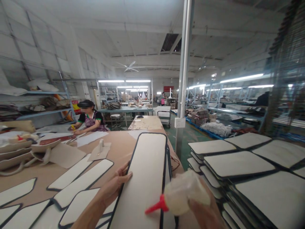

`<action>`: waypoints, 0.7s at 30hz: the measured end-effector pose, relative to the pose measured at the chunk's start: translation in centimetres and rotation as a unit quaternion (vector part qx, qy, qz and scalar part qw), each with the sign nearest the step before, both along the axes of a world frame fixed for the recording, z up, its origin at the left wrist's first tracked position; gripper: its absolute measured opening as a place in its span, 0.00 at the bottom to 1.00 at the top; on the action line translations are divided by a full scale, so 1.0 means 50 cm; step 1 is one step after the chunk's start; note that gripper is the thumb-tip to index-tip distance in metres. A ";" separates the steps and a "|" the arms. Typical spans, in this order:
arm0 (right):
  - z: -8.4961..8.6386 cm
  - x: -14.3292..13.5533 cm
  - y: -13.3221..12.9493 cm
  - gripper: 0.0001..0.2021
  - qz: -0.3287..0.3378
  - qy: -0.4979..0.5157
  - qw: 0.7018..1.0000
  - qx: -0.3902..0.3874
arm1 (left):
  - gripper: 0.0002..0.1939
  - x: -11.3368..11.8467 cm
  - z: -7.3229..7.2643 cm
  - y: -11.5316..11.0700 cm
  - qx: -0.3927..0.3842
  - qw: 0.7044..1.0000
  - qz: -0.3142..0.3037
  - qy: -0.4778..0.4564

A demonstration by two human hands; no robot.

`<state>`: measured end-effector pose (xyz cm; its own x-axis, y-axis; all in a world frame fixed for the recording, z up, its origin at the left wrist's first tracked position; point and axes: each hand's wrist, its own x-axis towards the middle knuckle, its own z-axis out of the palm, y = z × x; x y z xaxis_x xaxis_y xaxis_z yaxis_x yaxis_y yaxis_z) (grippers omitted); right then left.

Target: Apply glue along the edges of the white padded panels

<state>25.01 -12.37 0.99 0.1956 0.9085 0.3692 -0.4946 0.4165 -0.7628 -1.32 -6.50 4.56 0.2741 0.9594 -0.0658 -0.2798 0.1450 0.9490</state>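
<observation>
My left hand is closed on the left edge of a long cream panel with a dark border and rounded corners, its thumb on the top face. The panel stands tilted up over the table. In my right hand is a translucent squeeze bottle, blurred by motion. Its red nozzle points left, over the lower part of the panel; whether the tip touches cannot be told. Behind the panel's right side, the edge of another dark-bordered piece shows.
Several similar panels lie on the brown table at left, near cream bag parts. Stacks of panels stand at right. A metal post rises beyond the table edge. A co-worker sits at far left.
</observation>
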 end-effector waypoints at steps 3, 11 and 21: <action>0.030 -0.001 0.016 0.28 -0.020 -0.018 0.999 0.033 | 0.36 0.005 -0.003 -0.001 0.010 1.000 -0.014 0.010; 0.059 0.006 0.051 0.23 -0.116 -0.002 0.993 0.029 | 0.31 0.018 -0.002 -0.008 0.031 0.999 -0.043 -0.001; 0.097 0.015 0.091 0.27 -0.232 -0.036 0.968 0.086 | 0.29 0.024 0.000 -0.012 0.051 0.996 -0.073 0.019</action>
